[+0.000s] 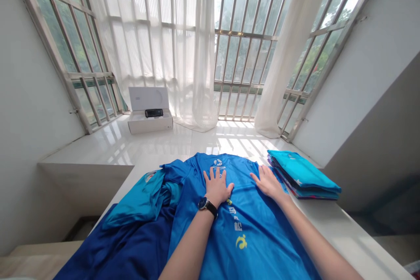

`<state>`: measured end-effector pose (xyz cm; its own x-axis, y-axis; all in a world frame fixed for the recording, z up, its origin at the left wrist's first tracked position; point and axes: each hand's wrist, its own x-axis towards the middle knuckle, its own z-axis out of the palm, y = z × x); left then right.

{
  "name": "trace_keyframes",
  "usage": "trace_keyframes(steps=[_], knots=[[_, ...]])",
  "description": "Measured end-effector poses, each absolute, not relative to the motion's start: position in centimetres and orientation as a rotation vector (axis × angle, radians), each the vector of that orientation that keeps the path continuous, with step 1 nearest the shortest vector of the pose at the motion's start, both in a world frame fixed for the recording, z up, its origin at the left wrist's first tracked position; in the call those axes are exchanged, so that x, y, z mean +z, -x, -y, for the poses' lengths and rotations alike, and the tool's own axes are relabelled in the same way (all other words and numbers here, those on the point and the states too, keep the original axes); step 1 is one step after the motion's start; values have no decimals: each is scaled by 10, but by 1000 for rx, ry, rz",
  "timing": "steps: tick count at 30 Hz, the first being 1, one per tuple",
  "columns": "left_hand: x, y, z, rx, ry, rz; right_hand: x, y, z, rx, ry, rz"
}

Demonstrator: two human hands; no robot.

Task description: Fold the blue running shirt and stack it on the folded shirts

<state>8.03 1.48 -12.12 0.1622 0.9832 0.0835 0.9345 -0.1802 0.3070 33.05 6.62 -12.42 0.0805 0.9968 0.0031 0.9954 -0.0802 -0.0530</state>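
Head view is looking down a white counter (348, 227) toward a barred window (246, 52), and a blue T-shirt (252, 245) is lying flat on the counter with its printed front facing up and its neck end pointing toward the window. The left hand (216, 188), wearing a watch (206, 205) with a black strap, is pressing open on the shirt's chest with its fingers spread. The right hand (267, 183) is resting palm down near the shirt's far shoulder, also open. Neither hand is clenching or grasping anything. On the right, a stack of folded shirts (303, 175) is sitting just beside the right hand's fingertips, with its teal top layer facing up. A strip of white counter is showing between the stack and the counter's right edge, and more of it is running along the right forearm. On the left, a loose teal garment (141, 199) is bunching against the blue shirt, while a navy garment (121, 245) is spreading beneath it and hanging past the counter's left edge. Beyond the shirt, glossy white tile (131, 144) is stretching toward the window, well apart from both hands. An open white box (149, 109) holding a black device (154, 113) is sitting on the tile near sheer curtains (203, 52).
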Motion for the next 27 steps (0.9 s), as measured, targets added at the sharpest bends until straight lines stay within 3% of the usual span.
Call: trace_keyframes(steps=[6, 19, 27], knots=[[-117, -79, -12, 373, -2174, -1895, -140, -331, -71, 36, 2494, 1848], [-112, -79, -9, 339, -2138, -1903, -145, -334, -71, 23, 2461, 1863], [-112, -77, -15, 423, -2124, -1885, -136, -318, -62, -346, 2101, 1948]])
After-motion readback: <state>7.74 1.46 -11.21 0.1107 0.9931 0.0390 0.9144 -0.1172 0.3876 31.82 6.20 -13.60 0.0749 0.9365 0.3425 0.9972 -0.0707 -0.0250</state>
